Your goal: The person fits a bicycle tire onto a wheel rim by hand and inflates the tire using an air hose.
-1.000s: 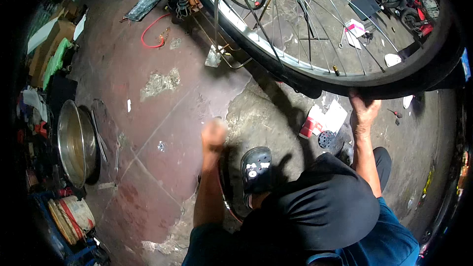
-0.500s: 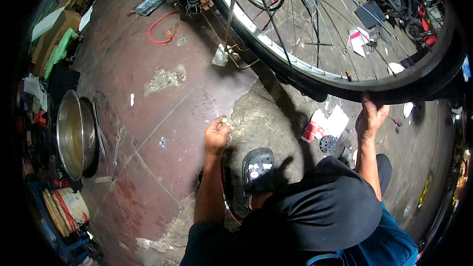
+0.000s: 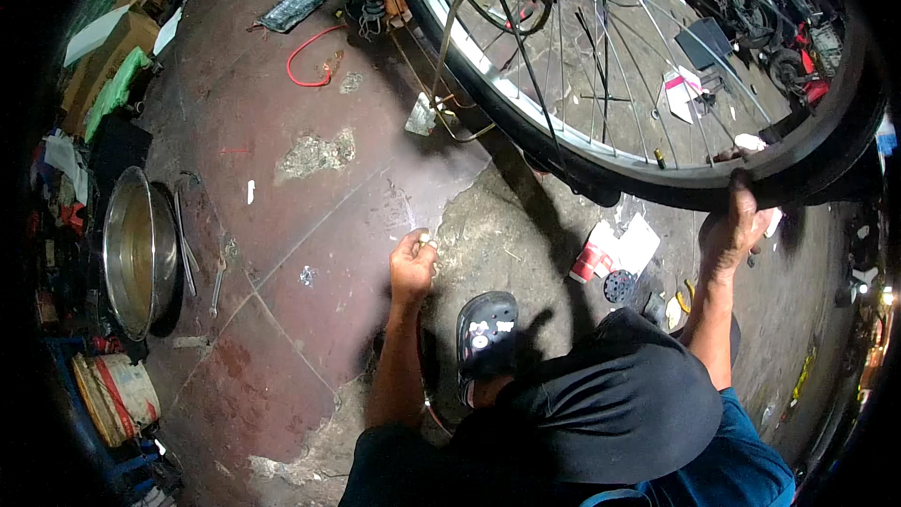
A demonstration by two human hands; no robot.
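A bicycle wheel with a black tyre (image 3: 657, 184) and silver rim (image 3: 526, 109) fills the upper right. A small brass-coloured valve (image 3: 660, 159) stands up from the rim's inner side. My right hand (image 3: 734, 233) is closed on the lower edge of the tyre, thumb lying over its side and fingers hidden underneath. Left of the wheel and apart from it, my left hand (image 3: 413, 268) is closed over the floor, a small pale piece showing at the fingertips, too small to name. A thin reddish hose (image 3: 434, 413) shows beside the left forearm.
A metal basin (image 3: 141, 253) stands at the left, with a wrench (image 3: 219, 286) near it. A red-and-white box (image 3: 593, 253) and a round black part (image 3: 618, 286) lie below the wheel. My clog (image 3: 486, 338) is on the rough concrete. A red cable (image 3: 302, 75) lies farther off.
My right hand has slid to the right along the tyre, and its thumb now lies further over the side. My left hand has stayed nearly in place, still closed. The view has shifted slightly.
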